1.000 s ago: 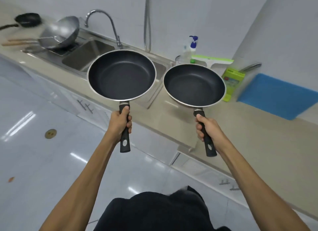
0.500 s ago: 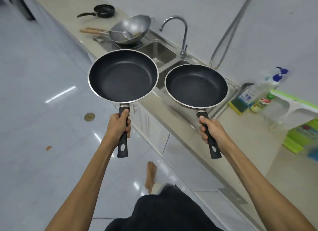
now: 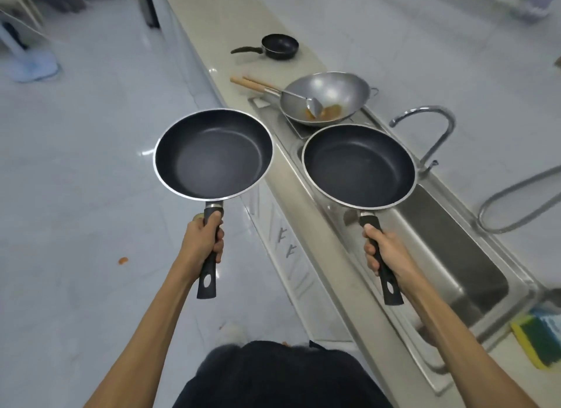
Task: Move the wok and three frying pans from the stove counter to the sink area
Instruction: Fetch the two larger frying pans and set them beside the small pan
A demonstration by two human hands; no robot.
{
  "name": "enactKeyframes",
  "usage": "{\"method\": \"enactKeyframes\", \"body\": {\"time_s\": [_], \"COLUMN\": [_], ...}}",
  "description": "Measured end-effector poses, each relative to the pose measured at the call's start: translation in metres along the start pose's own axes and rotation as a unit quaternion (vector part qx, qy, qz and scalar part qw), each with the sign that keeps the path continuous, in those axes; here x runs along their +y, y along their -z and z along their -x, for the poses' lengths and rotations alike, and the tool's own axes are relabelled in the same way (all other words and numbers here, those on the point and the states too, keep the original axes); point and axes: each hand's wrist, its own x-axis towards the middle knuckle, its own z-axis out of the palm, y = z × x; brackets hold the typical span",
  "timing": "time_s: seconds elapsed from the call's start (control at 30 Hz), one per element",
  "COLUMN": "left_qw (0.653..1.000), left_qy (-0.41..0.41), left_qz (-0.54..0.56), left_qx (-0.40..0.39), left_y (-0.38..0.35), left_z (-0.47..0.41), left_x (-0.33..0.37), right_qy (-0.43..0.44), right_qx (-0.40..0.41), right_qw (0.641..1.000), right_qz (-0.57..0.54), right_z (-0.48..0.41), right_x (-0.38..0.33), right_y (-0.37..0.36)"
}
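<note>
Frying pans (image 3: 213, 154) (image 3: 359, 166) held level, each handle clenched by left hand (image 3: 202, 244) and right hand (image 3: 385, 252).

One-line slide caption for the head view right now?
Left hand and right hand each carry a black frying pan; wok and small pan sit beside the sink.

A glossy pale grey tiled floor (image 3: 76, 170) fills the left half of the frame, catching soft reflections of overhead light. A long beige countertop (image 3: 212, 37) runs diagonally from the upper centre down to the lower right, with white cabinet doors (image 3: 285, 243) and metal handles below it. Set into it on the right is a stainless steel sink (image 3: 449, 249) with a curved chrome faucet (image 3: 431, 134). A pale wall (image 3: 425, 28) rises behind. A yellow-green sponge (image 3: 534, 337) lies at the lower right edge.
</note>
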Motion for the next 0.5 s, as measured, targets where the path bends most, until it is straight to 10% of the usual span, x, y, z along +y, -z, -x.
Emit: {"method": "enactKeyframes", "body": {"time_s": [0.5], "left_qw": [1.000], "left_qy": [-0.010], "left_qz": [-0.012], "left_qx": [0.003], "left_y": [0.157], "left_z": [-0.264], "left_x": [0.134], "right_qy": [0.039], "right_qx": [0.002], "right_qw": [0.998], "right_qz": [-0.048], "right_z": [-0.177], "right_x": [-0.159], "right_y": [-0.218]}}
